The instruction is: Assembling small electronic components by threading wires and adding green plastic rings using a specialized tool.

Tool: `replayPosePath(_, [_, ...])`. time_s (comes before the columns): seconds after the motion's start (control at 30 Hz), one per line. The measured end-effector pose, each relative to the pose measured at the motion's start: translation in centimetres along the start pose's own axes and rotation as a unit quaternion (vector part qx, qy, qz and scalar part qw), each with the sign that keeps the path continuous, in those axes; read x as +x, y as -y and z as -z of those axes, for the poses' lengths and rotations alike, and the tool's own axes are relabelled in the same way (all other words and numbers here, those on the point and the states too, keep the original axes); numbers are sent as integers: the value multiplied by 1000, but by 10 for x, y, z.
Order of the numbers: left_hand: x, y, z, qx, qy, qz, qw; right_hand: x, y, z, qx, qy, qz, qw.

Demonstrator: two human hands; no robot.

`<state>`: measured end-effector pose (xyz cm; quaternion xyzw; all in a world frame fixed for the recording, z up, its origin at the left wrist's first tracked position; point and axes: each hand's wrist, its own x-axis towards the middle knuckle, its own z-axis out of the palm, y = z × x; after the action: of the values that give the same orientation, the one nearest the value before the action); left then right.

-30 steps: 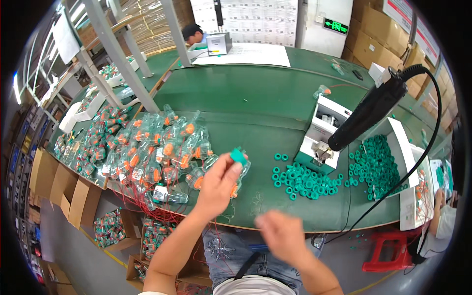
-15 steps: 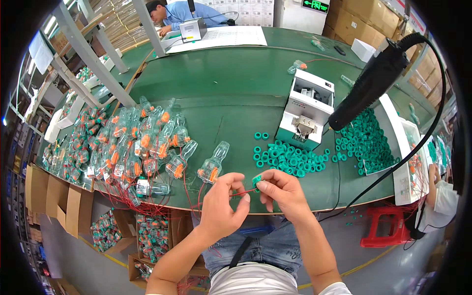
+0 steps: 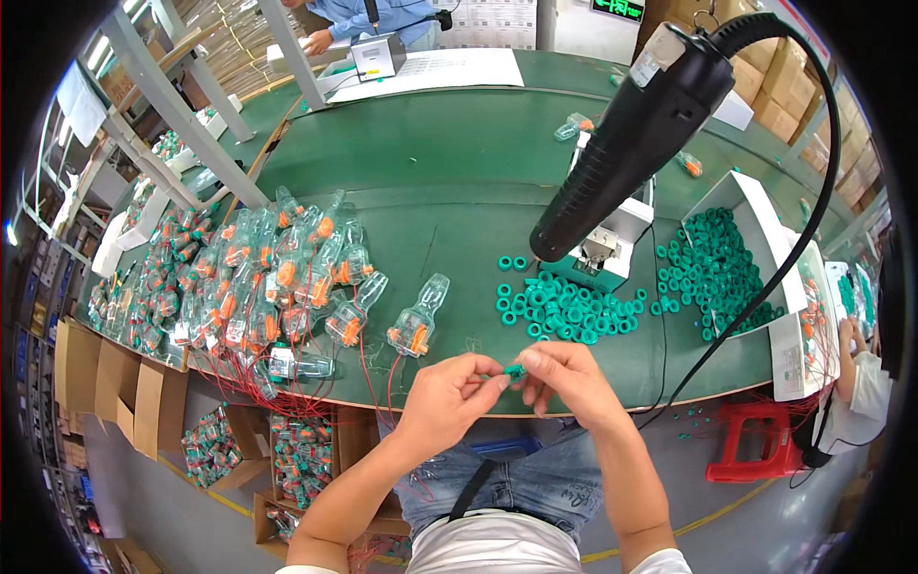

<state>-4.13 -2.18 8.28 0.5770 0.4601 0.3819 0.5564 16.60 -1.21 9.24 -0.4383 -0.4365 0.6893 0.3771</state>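
Clock positions taken from my hands.

- Green piece (image 3: 514, 371), one: at the near edge of the tabletop (image 3: 459, 225), between my fingertips.
- Left hand (image 3: 449, 400): mine, thumb and fingers pinching the green piece.
- Right hand (image 3: 572, 385): mine, closed on the same piece from 3 o'clock.
- Red wire (image 3: 390, 387): beside my left hand, below the lone bottle.
- Lone bottle (image 3: 418, 318), clear with orange: 10 o'clock, near.
- Bottle heap (image 3: 287, 273): 10 o'clock, farther.
- Green rings (image 3: 564, 306), loose pile: 1 o'clock, near.
- Black tool (image 3: 626, 143): 1 o'clock, tilted, partly hiding a machine (image 3: 604, 273).
- White box (image 3: 770, 244), more rings inside: 2 o'clock.
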Motion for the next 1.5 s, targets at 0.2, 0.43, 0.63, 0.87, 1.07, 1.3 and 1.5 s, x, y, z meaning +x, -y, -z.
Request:
replayPosePath(0.2, [0, -2, 7, 99, 100, -31, 990, -9, -10, 12, -60, 42, -34, 997])
replayPosePath(0.43, [-1, 13, -16, 261, 50, -241, 933, -22, -40, 12, -81, -13, -18, 996])
replayPosePath(0.63, [2, 60, -19, 334, 50, -283, 897, -35, -12, 25, -433, -129, 93, 887])
replayPosePath(0.87, [23, 59, -26, 374, 35, -297, 878, 24, 149, 52, -181, -293, 521, 781])
replayPosePath(1.07, [49, 66, -36, 362, 8, -291, 885, 87, 119, 62, -78, -142, 568, 807])
replayPosePath(1.3, [54, 67, -35, 361, 3, -279, 890, 89, 98, 61, -40, -158, 507, 847])
replayPosePath(1.5, [55, 65, -36, 373, -10, -268, 888, 55, 32, 24, -20, -93, 474, 875])
